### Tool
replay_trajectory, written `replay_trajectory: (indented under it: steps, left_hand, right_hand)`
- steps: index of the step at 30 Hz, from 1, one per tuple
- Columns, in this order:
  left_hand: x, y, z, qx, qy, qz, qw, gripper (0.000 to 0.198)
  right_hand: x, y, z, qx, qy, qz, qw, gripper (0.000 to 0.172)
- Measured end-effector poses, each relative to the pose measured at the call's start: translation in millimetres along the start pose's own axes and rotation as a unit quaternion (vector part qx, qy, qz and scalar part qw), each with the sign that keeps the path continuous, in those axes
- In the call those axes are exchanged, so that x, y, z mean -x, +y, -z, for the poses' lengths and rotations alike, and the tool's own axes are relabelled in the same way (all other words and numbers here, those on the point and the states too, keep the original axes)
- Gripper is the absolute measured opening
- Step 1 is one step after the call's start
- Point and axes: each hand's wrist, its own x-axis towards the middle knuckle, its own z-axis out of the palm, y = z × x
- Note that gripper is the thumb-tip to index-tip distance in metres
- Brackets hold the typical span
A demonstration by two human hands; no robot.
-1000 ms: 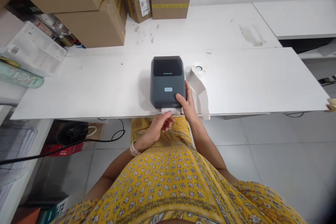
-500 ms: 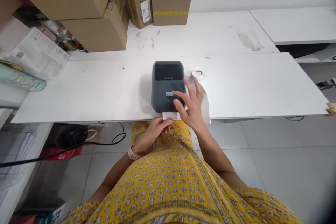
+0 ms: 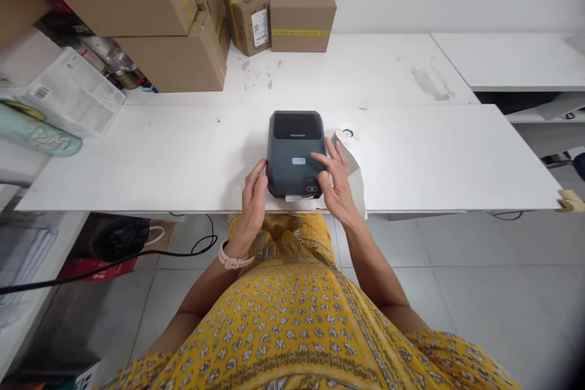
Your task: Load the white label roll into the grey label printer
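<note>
A dark grey box-shaped device [image 3: 292, 177] with a glossy black window and a light button stands near the front edge of the white table [image 3: 183, 164]. A short piece of white paper [image 3: 299, 198] shows under its front. My left hand [image 3: 253, 201] is at the device's left side, fingers extended, holding nothing. On the right side, my right hand [image 3: 337, 183] has its fingers spread beside the device, one fingertip over its top. Behind that hand lies a white roll [image 3: 346, 133], with a pale strip [image 3: 359, 186] running toward the table's edge.
Large cardboard boxes [image 3: 173, 64] are stacked at the back left, and two smaller ones, including a wide box [image 3: 301, 18], stand at the wall. A white carton [image 3: 75, 94] and a mint-green cylinder [image 3: 41, 131] sit at the far left. A black cable [image 3: 159, 252] hangs below.
My left hand has let go of the paper at the front and moved up to the device's left side. My right hand has shifted slightly right, off the button. The view has shifted a little.
</note>
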Motion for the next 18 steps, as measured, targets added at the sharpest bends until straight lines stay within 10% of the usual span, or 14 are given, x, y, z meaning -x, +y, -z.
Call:
replay_trajectory:
  steps: [7, 13, 18]
  left_hand:
    - [-25, 23, -8.0, 0.042, -0.001, -0.073, 0.996, 0.051]
    - [-77, 18, -15.0, 0.030, 0.051, -0.093, 0.994, 0.032]
    - [-94, -12, -23.8, -0.078, -0.018, 0.000, 0.997, 0.048]
  right_hand:
    - [1, 20, -1, -0.184, 0.076, -0.041, 0.979, 0.059]
    - [-61, 3, 9, -0.156, 0.065, 0.055, 0.984, 0.064]
    - [-129, 1, 15, -0.092, 0.065, 0.088, 0.990, 0.073]
